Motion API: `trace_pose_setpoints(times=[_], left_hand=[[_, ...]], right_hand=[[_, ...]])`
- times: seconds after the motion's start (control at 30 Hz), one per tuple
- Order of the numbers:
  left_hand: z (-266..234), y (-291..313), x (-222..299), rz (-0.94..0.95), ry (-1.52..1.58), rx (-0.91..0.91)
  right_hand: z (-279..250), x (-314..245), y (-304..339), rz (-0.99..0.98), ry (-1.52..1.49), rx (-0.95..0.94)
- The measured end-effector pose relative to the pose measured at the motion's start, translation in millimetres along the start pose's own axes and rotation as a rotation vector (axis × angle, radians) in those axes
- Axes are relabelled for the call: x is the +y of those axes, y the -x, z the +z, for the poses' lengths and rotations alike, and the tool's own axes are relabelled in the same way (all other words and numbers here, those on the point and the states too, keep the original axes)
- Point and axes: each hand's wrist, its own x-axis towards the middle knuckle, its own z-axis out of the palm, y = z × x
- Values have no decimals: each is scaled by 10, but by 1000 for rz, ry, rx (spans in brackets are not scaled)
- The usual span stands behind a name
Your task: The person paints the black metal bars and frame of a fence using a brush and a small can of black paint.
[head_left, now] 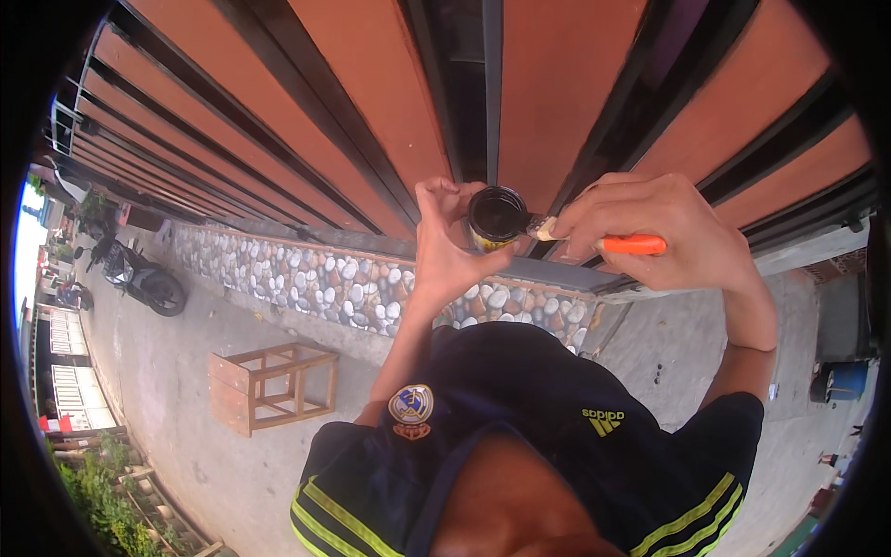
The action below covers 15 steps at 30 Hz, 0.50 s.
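My left hand (444,243) is wrapped round a small paint can (484,239) and holds it up in front of the fence. Black paint (499,212) shows inside its round mouth. In my right hand (654,223) is a paintbrush (634,245) with an orange handle, gripped near its ferrule. The dark bristle end of the brush reaches the can's right rim; whether the tip dips into the paint I cannot tell. Right behind both hands stands the fence, with orange-brown panels (566,84) and black bars (493,93).
A low wall faced with pebbles (325,283) runs under the fence. On the concrete ground (186,371) to the left stands a wooden stool (274,385). Farther off is a parked motorcycle (139,274). Plants (111,501) line the lower left, and a blue bin (845,381) stands far right.
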Motion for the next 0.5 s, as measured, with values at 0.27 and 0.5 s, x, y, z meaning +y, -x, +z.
trace_pose_setpoints(times=[0.27, 0.5], left_hand=[[16, 14, -15, -13, 28, 16], [37, -106, 20, 28, 37, 23]], right_hand=[[-188, -6, 3, 79, 43, 6], [-17, 224, 10, 277, -279, 383]])
